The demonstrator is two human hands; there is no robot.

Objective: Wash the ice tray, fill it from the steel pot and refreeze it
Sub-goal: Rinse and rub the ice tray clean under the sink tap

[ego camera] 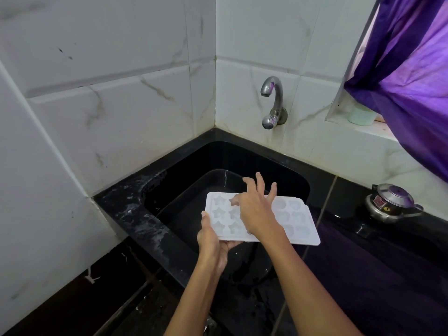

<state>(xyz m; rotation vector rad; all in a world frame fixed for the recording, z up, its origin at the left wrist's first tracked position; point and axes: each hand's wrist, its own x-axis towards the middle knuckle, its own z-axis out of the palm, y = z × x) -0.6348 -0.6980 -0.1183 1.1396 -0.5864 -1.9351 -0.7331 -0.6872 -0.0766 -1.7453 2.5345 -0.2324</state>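
Note:
A white ice tray (pixel 298 224) with star and round moulds is held flat over the black sink (pixel 184 163). My left hand (pixel 212 241) grips its near left corner from below, thumb on the rim. My right hand (pixel 257 209) lies on top of the tray with fingers spread, fingertips on the star moulds. The moulds under that hand are hidden. A steel pot (pixel 391 203) with a lid stands on the counter to the right of the sink.
A steel tap (pixel 272 103) sticks out of the tiled wall behind the sink; no water runs from it. A purple curtain (pixel 409 76) hangs at the upper right over a ledge with a pale green cup (pixel 361 115). The black counter (pixel 126 207) is wet.

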